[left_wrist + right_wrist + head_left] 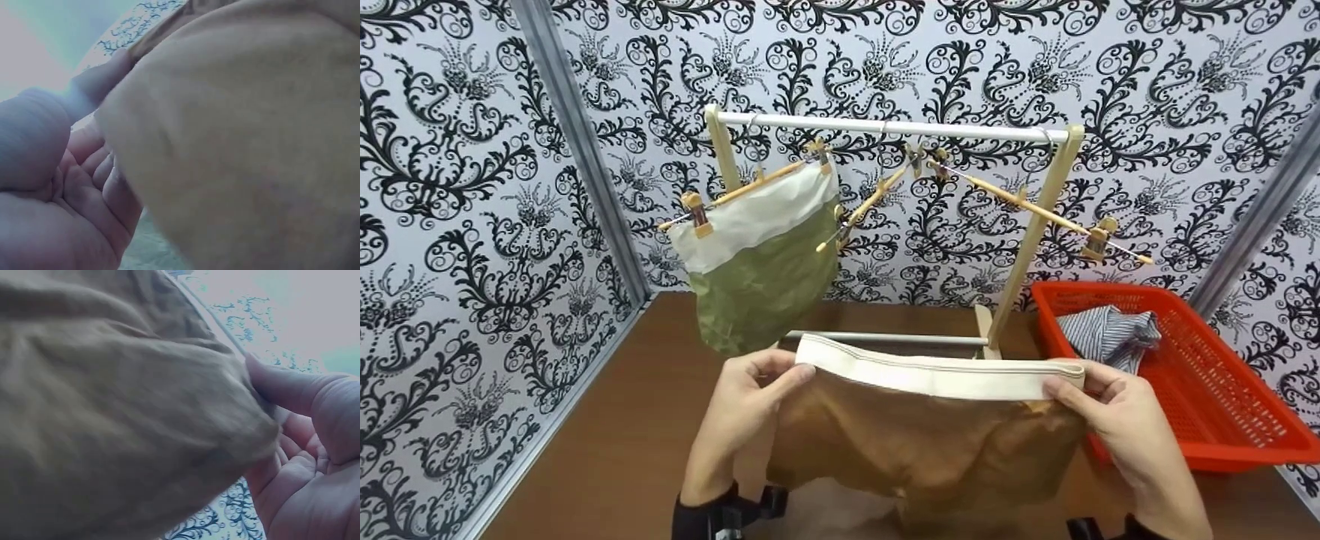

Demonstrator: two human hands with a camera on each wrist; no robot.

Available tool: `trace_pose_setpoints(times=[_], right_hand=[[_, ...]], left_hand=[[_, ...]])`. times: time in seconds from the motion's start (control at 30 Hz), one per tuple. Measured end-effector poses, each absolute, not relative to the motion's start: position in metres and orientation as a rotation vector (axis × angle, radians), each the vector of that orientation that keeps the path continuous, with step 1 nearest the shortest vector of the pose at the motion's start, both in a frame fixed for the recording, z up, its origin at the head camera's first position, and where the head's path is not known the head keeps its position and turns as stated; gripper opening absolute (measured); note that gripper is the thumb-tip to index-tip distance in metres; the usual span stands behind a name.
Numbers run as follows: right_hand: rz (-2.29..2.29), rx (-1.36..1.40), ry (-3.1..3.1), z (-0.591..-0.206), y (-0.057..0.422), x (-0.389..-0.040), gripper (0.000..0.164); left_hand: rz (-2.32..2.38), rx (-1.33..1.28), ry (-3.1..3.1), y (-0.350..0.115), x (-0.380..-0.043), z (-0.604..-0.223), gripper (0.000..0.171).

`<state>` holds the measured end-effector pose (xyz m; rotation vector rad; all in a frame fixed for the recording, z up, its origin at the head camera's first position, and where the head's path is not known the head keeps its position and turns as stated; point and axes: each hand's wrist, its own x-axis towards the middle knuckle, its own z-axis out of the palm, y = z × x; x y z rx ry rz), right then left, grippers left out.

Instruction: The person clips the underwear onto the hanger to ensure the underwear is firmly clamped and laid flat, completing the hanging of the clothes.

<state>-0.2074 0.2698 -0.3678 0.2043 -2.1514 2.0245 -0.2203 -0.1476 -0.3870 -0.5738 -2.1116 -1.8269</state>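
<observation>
Brown shorts (pixel 930 442) with a cream waistband (pixel 930 377) are stretched out between both hands in the head view. My left hand (pixel 750 405) pinches one end of the waistband, thumb in front. At the other end, my right hand (pixel 1129 416) pinches the band the same way. In the left wrist view the brown cloth (pixel 242 129) hides the fingertips of the left hand (pixel 67 191). Folds of the cloth (pixel 124 416) fill most of the right wrist view, beside the right hand (pixel 315 455).
Behind stands a wooden rack with a white rail (pixel 885 126). Green shorts (pixel 765 277) with a pale waistband hang from its left clip hanger (pixel 761 182). A middle hanger (pixel 874 199) and a right hanger (pixel 1027 202) hang alongside. A red basket (pixel 1222 382) at right holds striped cloth (pixel 1110 334).
</observation>
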Motion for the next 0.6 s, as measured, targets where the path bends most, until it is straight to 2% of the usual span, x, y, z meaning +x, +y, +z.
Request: trace_pose_setpoints(times=[0.23,0.47,0.6], right_hand=[[1.9,0.316,-2.391,-0.37,0.28,-0.207,0.03],[1.843,0.506,-2.588,-0.388,0.287,-0.225,0.036],[1.896,0.495,-2.558,-0.401,0.286,-0.238,0.038]], left_hand=[[-1.854,-0.539,-2.255,-0.154,-0.221,-0.389,0.015],[-1.943,-0.495,-2.357,-0.153,-0.236,-0.408,0.02],[-1.917,-0.485,-2.429,-0.152,-0.245,-0.423,0.019]])
